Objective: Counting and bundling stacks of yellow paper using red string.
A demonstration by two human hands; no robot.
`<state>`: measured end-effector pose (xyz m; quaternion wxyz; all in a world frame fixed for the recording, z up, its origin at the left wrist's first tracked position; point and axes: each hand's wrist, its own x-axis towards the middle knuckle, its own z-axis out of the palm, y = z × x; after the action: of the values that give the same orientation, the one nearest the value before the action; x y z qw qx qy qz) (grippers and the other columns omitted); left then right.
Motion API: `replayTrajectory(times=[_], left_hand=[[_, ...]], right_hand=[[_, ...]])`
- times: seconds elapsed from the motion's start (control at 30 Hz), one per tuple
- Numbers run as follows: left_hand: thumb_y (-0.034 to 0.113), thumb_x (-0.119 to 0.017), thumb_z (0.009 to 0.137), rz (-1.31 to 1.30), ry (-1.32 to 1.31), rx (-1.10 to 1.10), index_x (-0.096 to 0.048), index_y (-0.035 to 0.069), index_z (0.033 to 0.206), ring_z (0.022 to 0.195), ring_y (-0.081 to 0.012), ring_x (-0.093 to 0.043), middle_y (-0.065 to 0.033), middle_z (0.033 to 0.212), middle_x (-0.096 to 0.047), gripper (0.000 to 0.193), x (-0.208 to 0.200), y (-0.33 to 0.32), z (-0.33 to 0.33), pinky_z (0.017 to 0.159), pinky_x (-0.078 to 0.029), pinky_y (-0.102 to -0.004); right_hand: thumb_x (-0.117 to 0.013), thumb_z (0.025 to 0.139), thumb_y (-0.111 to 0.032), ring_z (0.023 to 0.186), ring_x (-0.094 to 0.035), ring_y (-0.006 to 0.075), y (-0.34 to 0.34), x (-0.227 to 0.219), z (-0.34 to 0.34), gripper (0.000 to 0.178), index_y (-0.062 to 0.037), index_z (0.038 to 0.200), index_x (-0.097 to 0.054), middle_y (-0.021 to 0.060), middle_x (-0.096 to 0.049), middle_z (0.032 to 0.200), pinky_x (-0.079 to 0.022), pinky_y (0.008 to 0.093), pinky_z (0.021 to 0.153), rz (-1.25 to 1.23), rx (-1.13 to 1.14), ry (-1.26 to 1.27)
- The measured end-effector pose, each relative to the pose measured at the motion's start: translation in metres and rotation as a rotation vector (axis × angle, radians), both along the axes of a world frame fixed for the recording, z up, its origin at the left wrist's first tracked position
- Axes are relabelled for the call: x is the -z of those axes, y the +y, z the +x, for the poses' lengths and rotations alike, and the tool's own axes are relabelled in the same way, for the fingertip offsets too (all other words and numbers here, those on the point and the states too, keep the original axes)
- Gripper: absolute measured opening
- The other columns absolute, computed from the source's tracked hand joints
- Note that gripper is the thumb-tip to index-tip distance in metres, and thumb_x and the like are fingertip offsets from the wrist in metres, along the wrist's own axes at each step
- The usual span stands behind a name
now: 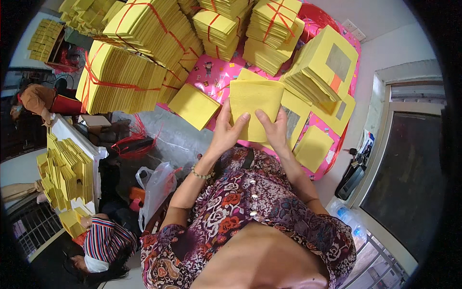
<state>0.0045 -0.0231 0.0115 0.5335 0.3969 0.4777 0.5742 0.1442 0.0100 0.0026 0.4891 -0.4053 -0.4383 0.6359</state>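
Between both hands I hold a squarish wad of yellow paper sheets (256, 98), its far edge slightly uneven. My left hand (227, 127) grips its left side, thumb on top and fingers underneath. On the opposite side my right hand (274, 130) clasps it the same way, thumb pressed on the upper face. Just left of the wad lies a flat yellow paper stack (194, 107). Close to my right hand are yellow sheets with a grey patch (292, 121) and a smaller yellow stack (313, 148). The wad partly covers what lies beneath it.
A pink patterned cloth (204, 72) covers the table. Tall yellow bundles tied with red string (139, 36) crowd its far left. A leaning yellow stack (313, 67) stands at the right. Two other people sit at the left by a table with yellow paper (67, 168). A plastic bag (159, 185) hangs nearby.
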Motion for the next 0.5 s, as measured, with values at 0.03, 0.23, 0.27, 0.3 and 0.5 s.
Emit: replayTrajectory(times=[0.03, 0.23, 0.27, 0.3, 0.5], left_hand=[[0.007, -0.059, 0.091, -0.012, -0.012, -0.002, -0.033, -0.002, 0.136, 0.119, -0.0183, -0.048, -0.0131, 0.128, -0.050, 0.053, -0.001, 0.000, 0.000, 0.100, -0.039, -0.0312], [0.006, -0.059, 0.090, 0.021, 0.001, -0.002, -0.034, -0.002, 0.136, 0.118, -0.0181, -0.048, -0.0133, 0.128, -0.050, 0.052, -0.006, -0.002, 0.000, 0.099, -0.039, -0.0302], [0.006, -0.059, 0.090, 0.021, 0.002, -0.003, -0.034, -0.002, 0.136, 0.118, -0.0181, -0.048, -0.0133, 0.128, -0.050, 0.052, -0.010, -0.002, -0.001, 0.099, -0.039, -0.0302], [0.005, -0.059, 0.090, -0.018, -0.004, 0.012, -0.034, -0.002, 0.135, 0.118, -0.0180, -0.048, -0.0132, 0.128, -0.050, 0.053, -0.014, -0.001, -0.002, 0.099, -0.039, -0.0297], [0.003, -0.060, 0.088, -0.103, -0.065, 0.005, -0.034, -0.002, 0.136, 0.114, -0.0172, -0.052, -0.0120, 0.126, -0.052, 0.055, -0.001, 0.005, -0.005, 0.096, -0.042, -0.0294]], right_hand=[[-0.069, 0.085, -0.013, 0.098, -0.060, 0.0143, -0.001, 0.001, 0.001, 0.043, 0.0014, 0.121, -0.050, 0.0092, -0.062, 0.108, -0.048, 0.0282, 0.085, 0.022, 0.000, -0.012], [-0.068, 0.086, -0.014, 0.095, -0.060, 0.0134, -0.001, -0.005, 0.004, 0.039, 0.0016, 0.119, -0.051, 0.0087, -0.063, 0.107, -0.049, 0.0274, 0.083, 0.032, -0.041, -0.038], [-0.067, 0.087, -0.014, 0.095, -0.060, 0.0133, 0.000, -0.008, 0.005, 0.038, 0.0018, 0.118, -0.052, 0.0087, -0.063, 0.107, -0.049, 0.0274, 0.082, -0.013, -0.070, -0.039], [-0.067, 0.087, -0.014, 0.095, -0.060, 0.0133, 0.000, -0.011, 0.004, 0.038, 0.0018, 0.118, -0.052, 0.0087, -0.063, 0.107, -0.049, 0.0274, 0.082, -0.014, -0.071, -0.039], [-0.062, 0.091, -0.018, 0.091, -0.061, 0.0119, 0.006, -0.014, -0.003, 0.035, 0.0021, 0.118, -0.053, 0.0085, -0.064, 0.105, -0.050, 0.0260, 0.078, -0.049, -0.015, -0.087]])
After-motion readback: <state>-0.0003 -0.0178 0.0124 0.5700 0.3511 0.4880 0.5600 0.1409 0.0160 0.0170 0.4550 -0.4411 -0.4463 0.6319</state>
